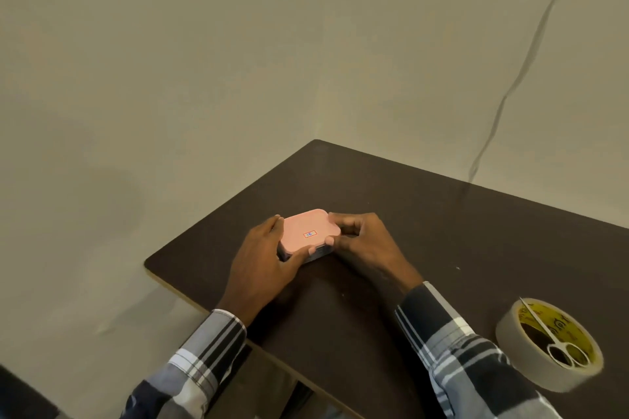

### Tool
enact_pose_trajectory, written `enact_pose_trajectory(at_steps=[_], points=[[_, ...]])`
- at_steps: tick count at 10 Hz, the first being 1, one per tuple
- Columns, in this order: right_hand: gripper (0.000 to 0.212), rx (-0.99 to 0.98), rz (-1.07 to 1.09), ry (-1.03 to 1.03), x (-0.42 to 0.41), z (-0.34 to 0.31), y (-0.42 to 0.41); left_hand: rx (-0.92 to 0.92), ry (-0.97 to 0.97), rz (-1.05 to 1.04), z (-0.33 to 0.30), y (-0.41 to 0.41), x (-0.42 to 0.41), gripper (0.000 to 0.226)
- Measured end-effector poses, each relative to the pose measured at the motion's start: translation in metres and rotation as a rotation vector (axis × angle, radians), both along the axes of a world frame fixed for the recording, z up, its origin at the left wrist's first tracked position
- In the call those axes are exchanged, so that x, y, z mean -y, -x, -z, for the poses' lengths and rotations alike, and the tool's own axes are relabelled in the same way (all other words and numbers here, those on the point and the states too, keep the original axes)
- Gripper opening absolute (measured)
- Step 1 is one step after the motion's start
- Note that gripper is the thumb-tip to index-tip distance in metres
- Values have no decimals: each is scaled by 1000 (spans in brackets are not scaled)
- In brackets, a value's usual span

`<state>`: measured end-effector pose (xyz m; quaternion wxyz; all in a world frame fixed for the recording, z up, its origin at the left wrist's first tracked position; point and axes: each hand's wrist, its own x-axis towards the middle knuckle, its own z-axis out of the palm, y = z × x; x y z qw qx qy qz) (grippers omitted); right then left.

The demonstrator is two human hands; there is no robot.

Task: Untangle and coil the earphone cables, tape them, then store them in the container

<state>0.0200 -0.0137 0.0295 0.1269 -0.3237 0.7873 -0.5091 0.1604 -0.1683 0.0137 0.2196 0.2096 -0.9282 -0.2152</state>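
Small pink rounded-rectangular plastic container [308,231] sits on the dark brown counter [425,221], roughly at 12 o'clock from the person, lid on. Left hand [262,258] wraps its left side, fingers curled closed around the edge. Right hand [366,241] clamps the right end, thumb on the lid rim. Judged light, rigid, smooth and a bit slippery; best held by the short sides, lid pressed or pried at a corner. Earphone cables not visible, cannot tell if inside. Count: one container, one beige masking tape roll [548,343] at 4 o'clock, one pair of small white-handled scissors [554,338] lying across it, two hands.
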Motion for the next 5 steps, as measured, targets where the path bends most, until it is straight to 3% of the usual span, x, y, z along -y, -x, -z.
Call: enact_pose_trajectory(at_steps=[2,5], points=[[55,-17,-118,-64,61,-5,9,2,36,-153,-1,-8,36,84],[59,-106,-157,-146,71,-16,16,71,53,-197,-10,-4,47,92]])
